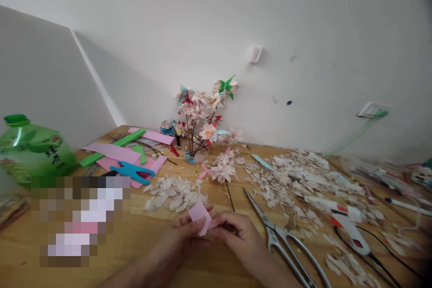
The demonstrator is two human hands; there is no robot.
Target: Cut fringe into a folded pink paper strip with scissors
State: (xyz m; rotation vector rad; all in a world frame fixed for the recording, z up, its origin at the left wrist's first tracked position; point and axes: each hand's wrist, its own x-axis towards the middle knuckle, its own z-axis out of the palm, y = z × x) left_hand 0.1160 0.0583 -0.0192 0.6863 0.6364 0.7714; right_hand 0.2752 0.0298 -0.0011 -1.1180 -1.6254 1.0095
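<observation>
A small piece of pink paper is between my two hands, low in the middle of the view. My left hand pinches it, thumb over its lower part. The fingers of my right hand are closed on the paper's right edge. Just beyond the hands lies a pile of pale petals. A petal flower on a thin dark stem rests behind them. To the right of my right hand lie large metal scissors, blades pointing away.
Several flowers on stems stand in a clear holder near the wall. Pink paper strips, green strips and a blue cut piece lie left. A green bottle stands far left. A glue gun with a cord and many petals are right.
</observation>
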